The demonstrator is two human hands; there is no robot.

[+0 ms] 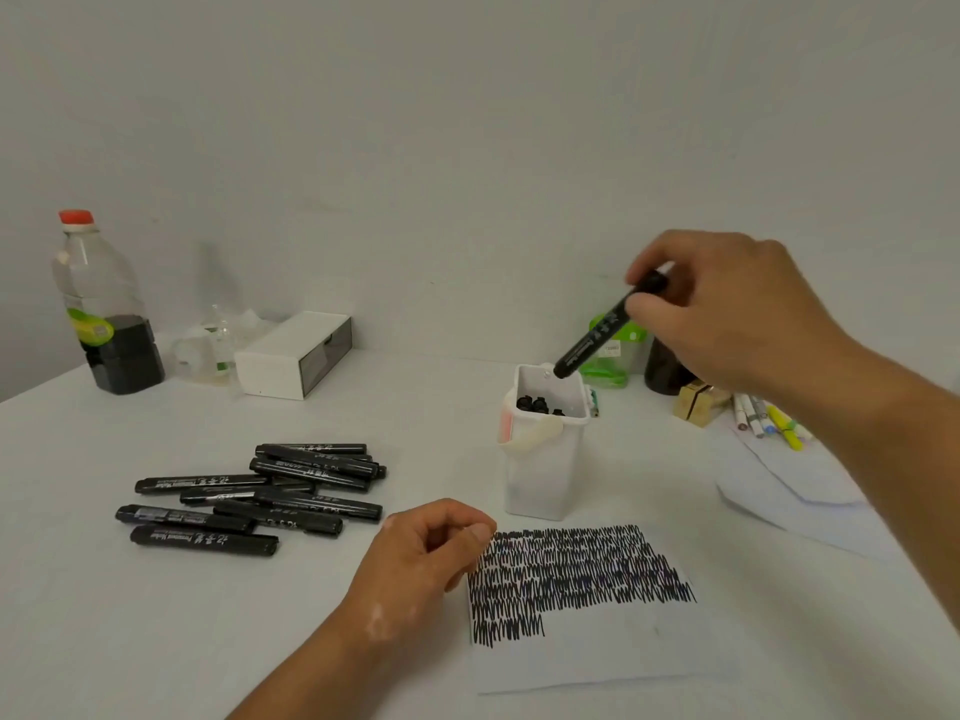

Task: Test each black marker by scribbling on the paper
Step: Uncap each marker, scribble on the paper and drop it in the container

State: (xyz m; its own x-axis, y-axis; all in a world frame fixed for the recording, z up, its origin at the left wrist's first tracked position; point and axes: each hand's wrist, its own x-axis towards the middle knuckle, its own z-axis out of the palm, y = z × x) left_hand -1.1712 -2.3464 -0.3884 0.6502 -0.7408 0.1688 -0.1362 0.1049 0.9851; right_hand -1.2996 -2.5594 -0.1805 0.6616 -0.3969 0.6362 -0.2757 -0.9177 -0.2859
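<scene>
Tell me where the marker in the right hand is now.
The marker is right of centre in the head view, pinched by the right hand, tilted with its lower end at the open top of the white tub, beyond the scribbled paper.

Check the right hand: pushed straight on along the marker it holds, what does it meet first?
Probably the stored markers inside the white container: the right hand holds its marker slanting down-left, lower end over the open top. Depth is unclear, so it could clip the back wall first.
</scene>
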